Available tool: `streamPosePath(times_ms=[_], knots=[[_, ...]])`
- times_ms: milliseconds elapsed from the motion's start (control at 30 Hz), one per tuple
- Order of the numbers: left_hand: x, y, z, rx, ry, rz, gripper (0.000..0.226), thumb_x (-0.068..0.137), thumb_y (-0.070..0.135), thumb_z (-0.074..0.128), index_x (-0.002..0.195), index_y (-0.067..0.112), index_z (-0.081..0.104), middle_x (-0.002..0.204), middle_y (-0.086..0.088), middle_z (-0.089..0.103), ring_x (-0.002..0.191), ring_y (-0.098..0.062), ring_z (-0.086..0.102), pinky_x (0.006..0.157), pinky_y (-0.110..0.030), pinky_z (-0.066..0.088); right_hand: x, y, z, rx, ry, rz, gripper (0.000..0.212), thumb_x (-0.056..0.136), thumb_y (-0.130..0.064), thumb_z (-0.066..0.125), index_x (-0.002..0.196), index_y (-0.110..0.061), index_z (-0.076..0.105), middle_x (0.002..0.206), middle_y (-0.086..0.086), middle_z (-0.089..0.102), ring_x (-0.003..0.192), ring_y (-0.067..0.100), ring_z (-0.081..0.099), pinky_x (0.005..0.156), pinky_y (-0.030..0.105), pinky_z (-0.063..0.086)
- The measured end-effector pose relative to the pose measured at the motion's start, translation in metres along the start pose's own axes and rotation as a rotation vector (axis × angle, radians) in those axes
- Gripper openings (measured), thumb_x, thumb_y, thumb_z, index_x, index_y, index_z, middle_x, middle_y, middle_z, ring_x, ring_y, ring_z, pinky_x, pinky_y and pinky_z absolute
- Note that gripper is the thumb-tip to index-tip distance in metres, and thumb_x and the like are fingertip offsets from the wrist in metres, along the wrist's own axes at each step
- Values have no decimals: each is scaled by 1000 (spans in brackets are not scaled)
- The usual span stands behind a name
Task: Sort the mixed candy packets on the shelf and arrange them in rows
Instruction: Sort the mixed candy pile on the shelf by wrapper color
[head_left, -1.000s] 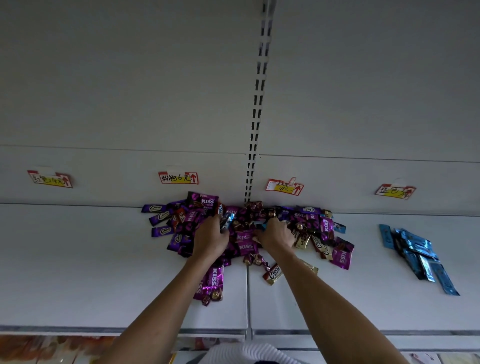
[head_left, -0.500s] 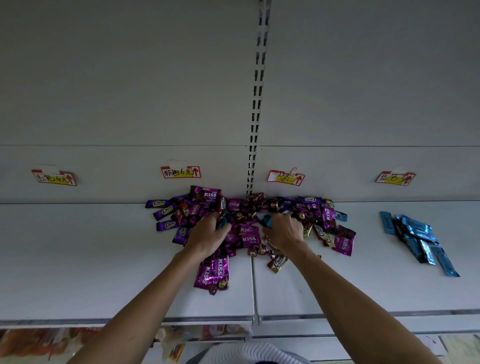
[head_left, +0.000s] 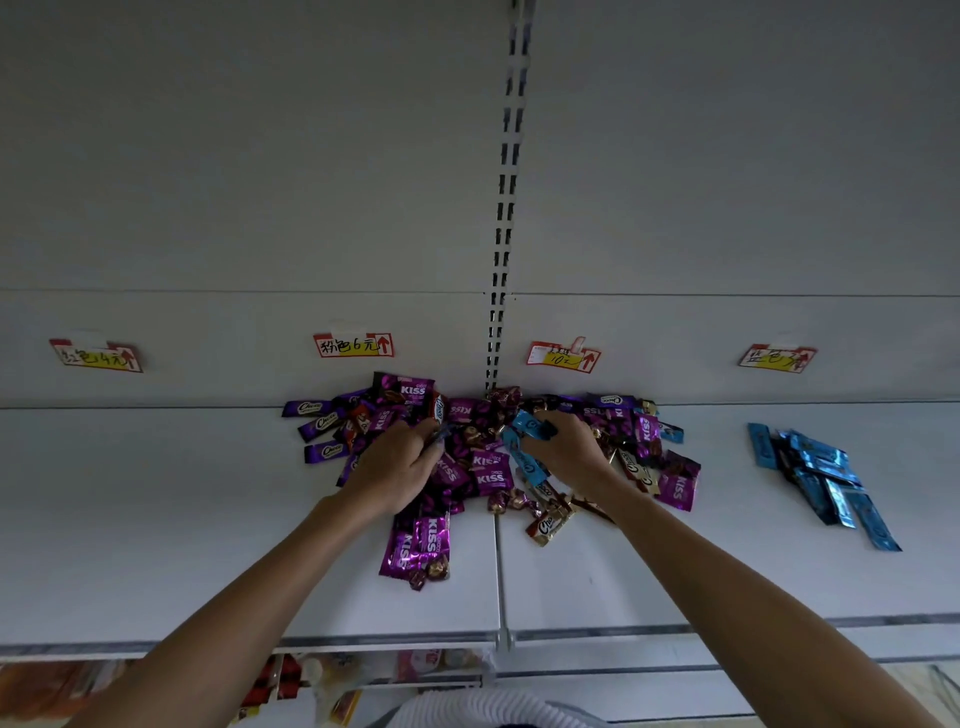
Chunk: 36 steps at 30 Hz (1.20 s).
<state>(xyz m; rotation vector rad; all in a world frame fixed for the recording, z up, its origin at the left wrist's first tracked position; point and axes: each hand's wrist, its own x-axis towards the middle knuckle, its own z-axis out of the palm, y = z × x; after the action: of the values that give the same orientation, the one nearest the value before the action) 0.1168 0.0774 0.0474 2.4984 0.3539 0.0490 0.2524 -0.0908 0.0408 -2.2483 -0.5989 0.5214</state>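
Observation:
A mixed heap of candy packets (head_left: 483, 467) lies at the back of the white shelf (head_left: 156, 519), mostly purple KISS packets with gold, brown and blue ones among them. My right hand (head_left: 569, 449) sits on the heap's middle and grips blue packets (head_left: 524, 447) that stick out to its left. My left hand (head_left: 400, 460) rests on the heap's left half, its fingers curled round a small dark packet (head_left: 439, 434). A sorted pile of blue packets (head_left: 821, 475) lies apart at the right.
Four handwritten price tags hang on the back wall, among them a middle-left tag (head_left: 353, 345) and a far-right tag (head_left: 776, 357). A slotted upright (head_left: 501, 291) divides the wall. The shelf's front edge (head_left: 675, 629) runs below my arms, with goods on a lower shelf.
My right hand has drawn blue packets up out of the heap; they now show plainly at its fingers. My left hand shifted slightly on the left half.

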Motion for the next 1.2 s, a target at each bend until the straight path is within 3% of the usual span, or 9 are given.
streamPosePath(times_ms=[100,267,600,700,800,933,1000,1100,1200], knots=[[4,4,-1,-137,-36,-77,24,100,19,35,77,18,41,61,-5,42,56,-22,40,48,-21,28,0,-2,1,138,-68,55,29,88,-9,60,117,-3,53,107,12,57,75,13,59,48,14,46],[5,4,4,-230,-36,-208,6,99,19,38,99,14,41,57,0,36,46,-12,34,45,-23,25,-1,-2,3,346,-108,7,33,91,-6,55,122,-18,51,100,2,55,69,16,60,59,30,58],[-2,16,-11,-374,-37,-314,17,100,25,31,87,19,40,61,1,32,52,-12,30,49,-25,24,-15,-9,-9,526,-222,42,32,97,-17,47,127,-26,49,82,5,48,48,5,37,40,14,33],[-13,20,-18,-414,60,-266,17,101,24,33,92,13,43,59,1,33,48,-10,30,41,-17,22,-28,-20,-16,461,-171,14,24,98,-19,45,120,-19,54,83,3,50,41,0,36,40,13,30],[-28,34,-28,-387,97,-218,17,98,33,41,109,20,37,70,6,43,57,-4,40,49,-15,32,-53,-32,-27,178,-55,-70,24,89,-23,62,111,-17,57,85,-8,56,61,-5,50,52,8,38],[-48,53,-23,-358,109,-156,24,98,25,41,119,29,29,70,2,45,57,-11,42,47,-15,32,-103,-34,-41,121,99,-103,22,86,-10,61,103,-23,57,83,-4,58,65,6,52,54,11,37],[-56,63,-17,-425,110,-175,8,99,21,38,106,26,40,66,-4,47,54,-15,43,44,-19,32,-128,-27,-45,168,170,-79,20,88,-10,58,100,-25,57,79,-9,56,59,0,50,52,12,36],[-70,86,-3,-572,88,-169,21,98,15,39,81,13,50,57,-6,50,44,-11,44,40,-20,35,-159,-11,-49,267,252,-7,22,91,-12,53,104,-29,57,77,-7,56,54,4,44,51,22,38],[-80,111,8,-630,49,-111,22,97,9,39,79,9,53,58,-7,54,44,-9,49,40,-19,39,-186,4,-54,350,334,36,29,92,-9,47,108,-31,56,79,5,60,56,13,42,51,28,37]])
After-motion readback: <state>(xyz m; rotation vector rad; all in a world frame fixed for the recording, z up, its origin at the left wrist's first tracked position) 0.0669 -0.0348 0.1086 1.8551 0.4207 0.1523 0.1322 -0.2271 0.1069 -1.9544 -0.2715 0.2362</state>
